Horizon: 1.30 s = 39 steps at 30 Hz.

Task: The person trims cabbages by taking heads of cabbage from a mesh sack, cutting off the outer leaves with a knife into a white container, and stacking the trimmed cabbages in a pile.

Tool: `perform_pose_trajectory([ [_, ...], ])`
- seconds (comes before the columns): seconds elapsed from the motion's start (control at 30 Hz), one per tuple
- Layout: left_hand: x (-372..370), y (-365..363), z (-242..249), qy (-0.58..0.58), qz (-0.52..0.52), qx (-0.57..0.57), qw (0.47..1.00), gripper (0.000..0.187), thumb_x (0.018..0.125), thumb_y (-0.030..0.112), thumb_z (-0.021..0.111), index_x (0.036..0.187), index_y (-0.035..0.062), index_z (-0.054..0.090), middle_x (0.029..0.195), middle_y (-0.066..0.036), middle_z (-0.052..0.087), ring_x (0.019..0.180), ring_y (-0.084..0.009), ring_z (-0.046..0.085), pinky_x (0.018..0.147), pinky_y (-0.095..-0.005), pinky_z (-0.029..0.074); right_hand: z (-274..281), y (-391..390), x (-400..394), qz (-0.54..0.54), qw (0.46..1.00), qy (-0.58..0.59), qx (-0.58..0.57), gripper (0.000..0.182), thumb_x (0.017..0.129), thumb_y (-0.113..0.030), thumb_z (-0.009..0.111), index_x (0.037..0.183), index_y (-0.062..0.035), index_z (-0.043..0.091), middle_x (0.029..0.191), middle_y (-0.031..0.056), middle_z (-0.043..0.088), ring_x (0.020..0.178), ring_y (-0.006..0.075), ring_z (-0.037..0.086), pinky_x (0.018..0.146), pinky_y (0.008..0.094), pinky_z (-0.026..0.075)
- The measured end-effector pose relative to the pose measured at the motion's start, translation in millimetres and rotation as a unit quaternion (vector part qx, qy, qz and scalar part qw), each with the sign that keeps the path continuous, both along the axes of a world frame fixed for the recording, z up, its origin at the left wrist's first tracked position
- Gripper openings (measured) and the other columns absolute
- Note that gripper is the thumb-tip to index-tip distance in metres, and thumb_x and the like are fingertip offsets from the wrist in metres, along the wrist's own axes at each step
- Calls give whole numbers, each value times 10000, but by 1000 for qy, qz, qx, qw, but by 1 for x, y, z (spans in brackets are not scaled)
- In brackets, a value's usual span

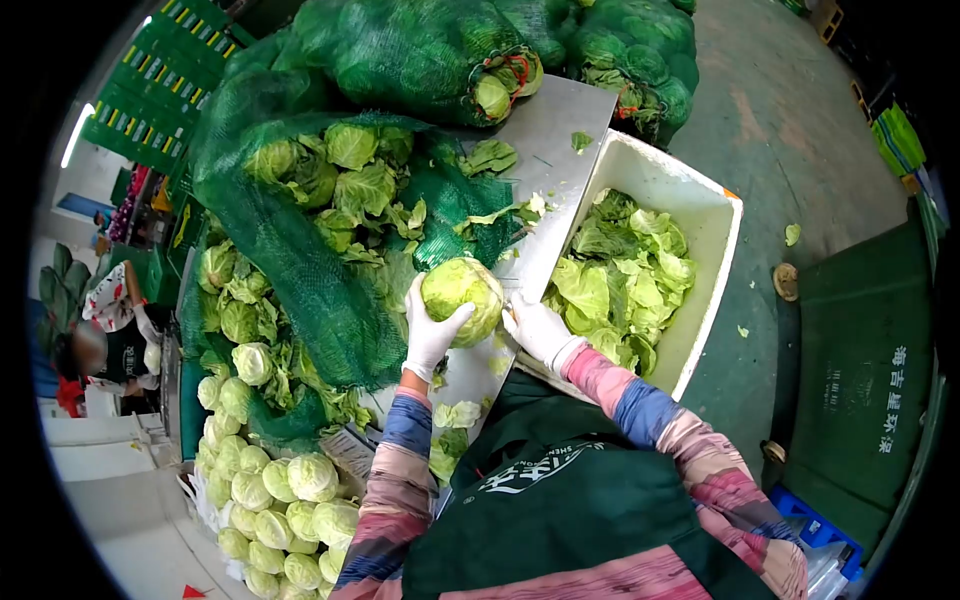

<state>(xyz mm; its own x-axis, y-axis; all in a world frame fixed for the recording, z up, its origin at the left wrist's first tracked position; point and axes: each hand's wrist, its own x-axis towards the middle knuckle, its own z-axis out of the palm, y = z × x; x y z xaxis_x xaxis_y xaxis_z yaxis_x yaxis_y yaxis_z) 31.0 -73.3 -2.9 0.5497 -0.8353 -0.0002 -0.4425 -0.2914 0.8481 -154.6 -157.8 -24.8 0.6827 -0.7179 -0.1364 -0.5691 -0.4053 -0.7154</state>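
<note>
A round green cabbage (462, 300) is held over the metal table (560, 120), near its front edge. My left hand (431, 332), in a white glove, grips the cabbage from the left with the thumb across its front. At the cabbage's right side is my right hand (538, 326), also gloved, its fingers closed; what they hold, if anything, is too small to name. An open green mesh bag (300, 270) with cabbages and loose leaves lies beyond and left of my hands. Right of the table, a white foam box (705, 280) contains torn leaves.
Full mesh sacks (410, 60) lie at the back. Trimmed cabbages (290, 510) are piled at the lower left. Green crates (165, 85) stand at the upper left, a large green bin (860, 370) at the right. Another person (115, 345) is at the far left.
</note>
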Motion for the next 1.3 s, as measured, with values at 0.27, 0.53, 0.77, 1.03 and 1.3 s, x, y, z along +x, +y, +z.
perform_pose_trajectory([
  [0.27, -6, -3, 0, -78, -14, 1, 997, 959, 651, 335, 849, 1379, -15, 331, 1320, -213, 390, 1231, -346, 418, 1063, -419, 344, -24, -28, 22, 3, 990, 101, 102, 329, 928, -192, 426, 1138, 36, 535, 974, 308, 646, 942, 427, 643, 798, 474, 516],
  [0.53, -24, 37, -10, 26, 5, -77, 997, 958, 658, 249, 841, 1404, 23, 283, 1369, -174, 344, 1283, -295, 364, 1095, -392, 300, 13, -18, -1, -57, 898, -90, 427, 230, 908, -156, 477, 1087, -24, 532, 801, 71, 631, 526, 139, 615, 357, 293, 405],
  [0.77, -62, 15, 4, 240, 76, -146, 957, 676, 796, 171, 744, 1304, -5, 333, 1284, -150, 405, 1186, -226, 425, 1021, -342, 363, 33, -14, -34, -103, 934, -248, 235, 248, 928, -220, 547, 1094, -36, 541, 729, 119, 614, 555, 190, 595, 505, 321, 452],
  [1.03, -61, 4, -46, 286, 67, -59, 954, 864, 789, 244, 789, 1376, -15, 210, 1337, -176, 358, 1198, -231, 424, 984, -314, 407, 26, -8, -43, -96, 976, -185, 59, 391, 928, -219, 585, 1250, -12, 506, 689, 155, 624, 553, 276, 622, 548, 383, 488],
  [1.3, -83, -8, -40, 271, 117, -44, 955, 886, 840, 132, 736, 1463, 80, 108, 1424, -173, 314, 1261, -241, 402, 1031, -348, 386, 62, 1, -29, -37, 993, 96, -62, 599, 951, -414, 478, 1394, -17, 408, 664, 216, 635, 602, 387, 626, 562, 484, 501],
])
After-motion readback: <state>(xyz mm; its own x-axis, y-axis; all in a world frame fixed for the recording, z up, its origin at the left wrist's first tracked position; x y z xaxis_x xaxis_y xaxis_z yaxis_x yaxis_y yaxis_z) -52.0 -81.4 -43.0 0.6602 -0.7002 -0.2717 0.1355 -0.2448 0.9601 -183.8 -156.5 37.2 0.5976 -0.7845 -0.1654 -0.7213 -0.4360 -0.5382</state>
